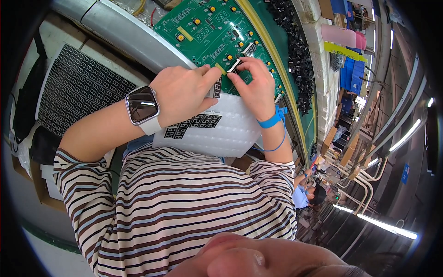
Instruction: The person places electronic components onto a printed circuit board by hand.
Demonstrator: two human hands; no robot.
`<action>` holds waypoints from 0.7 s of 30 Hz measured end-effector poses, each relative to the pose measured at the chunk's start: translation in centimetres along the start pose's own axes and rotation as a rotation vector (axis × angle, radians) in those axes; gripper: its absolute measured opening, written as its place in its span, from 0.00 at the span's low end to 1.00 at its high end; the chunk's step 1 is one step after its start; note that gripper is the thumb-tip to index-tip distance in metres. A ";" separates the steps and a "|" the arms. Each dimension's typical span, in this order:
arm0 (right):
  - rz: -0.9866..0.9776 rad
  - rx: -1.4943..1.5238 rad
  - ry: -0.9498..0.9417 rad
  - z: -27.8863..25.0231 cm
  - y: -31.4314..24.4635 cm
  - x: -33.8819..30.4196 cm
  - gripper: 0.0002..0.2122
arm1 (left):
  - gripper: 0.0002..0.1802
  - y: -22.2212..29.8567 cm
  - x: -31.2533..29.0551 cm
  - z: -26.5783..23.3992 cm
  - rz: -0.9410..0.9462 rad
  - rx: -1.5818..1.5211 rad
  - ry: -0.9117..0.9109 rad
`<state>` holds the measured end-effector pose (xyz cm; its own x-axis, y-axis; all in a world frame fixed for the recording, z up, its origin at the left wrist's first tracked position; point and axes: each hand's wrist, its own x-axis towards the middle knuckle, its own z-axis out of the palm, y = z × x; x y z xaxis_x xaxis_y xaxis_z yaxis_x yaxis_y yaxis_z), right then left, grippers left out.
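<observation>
My left hand (182,92), with a watch on its wrist, is closed around a black seven-segment display (217,87), held between thumb and fingers. Its fingertips reach the edge of the green circuit board (210,48), by a strip of yellow tape (220,69). My right hand (256,87), with a blue wrist strap, pinches a small white-sided display (234,65) over the board. One display (249,49) sits on the board just beyond it. Below both hands lies a white foam tray (230,129) with several displays (194,125) in rows.
A sheet filled with displays (87,87) lies at the left. A grey metal rail (134,34) runs beside the board. Beyond the board's right side, a yellow-edged strip (277,60) borders a heap of small black parts (300,69). Another person (307,194) works farther right.
</observation>
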<state>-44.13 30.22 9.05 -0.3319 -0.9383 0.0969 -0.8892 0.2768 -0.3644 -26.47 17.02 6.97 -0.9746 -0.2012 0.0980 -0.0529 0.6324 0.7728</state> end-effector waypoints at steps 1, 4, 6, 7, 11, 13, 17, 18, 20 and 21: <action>0.010 0.007 0.000 0.0 0.0 0.0 0.10 | 0.23 0.1 0.0 -0.1 -0.010 0.014 0.000; 0.016 0.000 0.006 0.1 0.1 -0.2 0.10 | 0.21 0.2 0.1 -0.1 -0.024 0.028 -0.001; 0.010 -0.013 0.012 0.2 0.0 -0.2 0.10 | 0.21 0.1 0.1 0.0 -0.028 0.029 -0.002; 0.019 -0.002 0.014 0.2 0.0 -0.2 0.10 | 0.21 0.1 0.1 0.0 -0.027 0.032 -0.008; 0.008 -0.007 0.006 0.1 -0.1 -0.2 0.10 | 0.21 0.2 0.2 -0.3 -0.043 0.017 -0.045; -0.004 -0.019 -0.003 0.0 0.0 -0.1 0.10 | 0.21 0.1 0.2 -0.1 -0.034 0.008 -0.021; -0.022 -0.044 -0.015 -0.1 -0.1 0.0 0.10 | 0.21 0.1 0.2 0.0 -0.034 -0.003 -0.005; -0.021 -0.044 -0.015 -0.1 -0.2 0.0 0.10 | 0.21 0.2 0.2 -0.1 -0.033 -0.003 -0.006; -0.012 -0.040 -0.028 -0.2 -0.2 0.1 0.11 | 0.20 0.2 0.4 -0.2 -0.054 0.037 -0.050; -0.011 -0.039 -0.028 -0.2 -0.3 0.1 0.11 | 0.20 0.3 0.3 -0.2 -0.054 0.037 -0.051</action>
<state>-44.00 30.07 9.31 -0.3132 -0.9468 0.0747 -0.9047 0.2735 -0.3267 -26.76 16.97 7.33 -0.9798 -0.1984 0.0239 -0.1131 0.6489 0.7524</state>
